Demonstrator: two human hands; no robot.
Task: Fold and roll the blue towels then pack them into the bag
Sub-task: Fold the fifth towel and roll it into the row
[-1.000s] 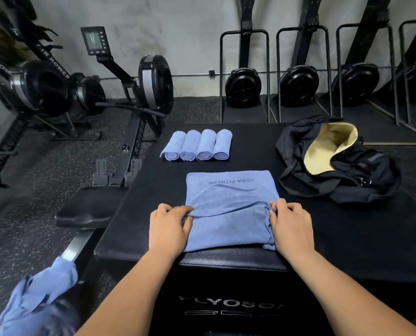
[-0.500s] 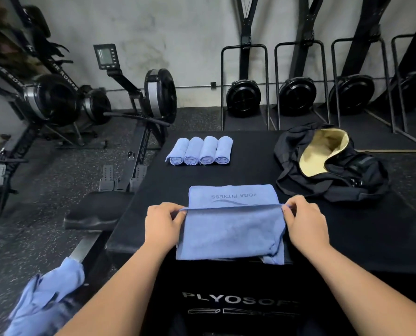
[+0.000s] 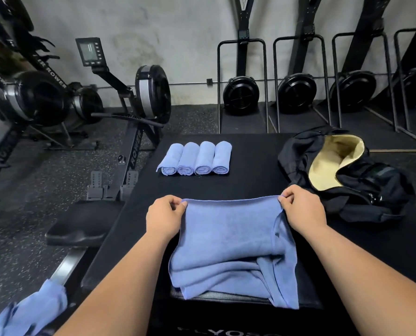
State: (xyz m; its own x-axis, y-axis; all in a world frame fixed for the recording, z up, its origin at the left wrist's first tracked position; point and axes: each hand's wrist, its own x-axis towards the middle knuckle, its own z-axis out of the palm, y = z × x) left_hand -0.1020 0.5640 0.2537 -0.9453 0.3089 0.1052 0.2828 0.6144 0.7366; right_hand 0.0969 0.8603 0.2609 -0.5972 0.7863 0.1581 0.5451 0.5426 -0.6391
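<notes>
Our left hand (image 3: 164, 215) and right hand (image 3: 301, 209) each pinch a corner of the blue towel (image 3: 231, 238) at the box (image 3: 250, 185) top's near edge. By its right edge the bag (image 3: 362, 200) gapes, seemingly showing only cream lining (image 3: 333, 161).

Rolled blue towels (image 3: 204, 156): four. Unrolled blue towel (image 3: 228, 238): one. Crumpled blue cloth (image 3: 32, 311): one heap. Black bag (image 3: 362, 190): one. Black box (image 3: 250, 185): one. Hands: two, left hand (image 3: 164, 217) and right hand (image 3: 301, 209). Fan flywheels (image 3: 240, 95) along rear wall: four.
</notes>
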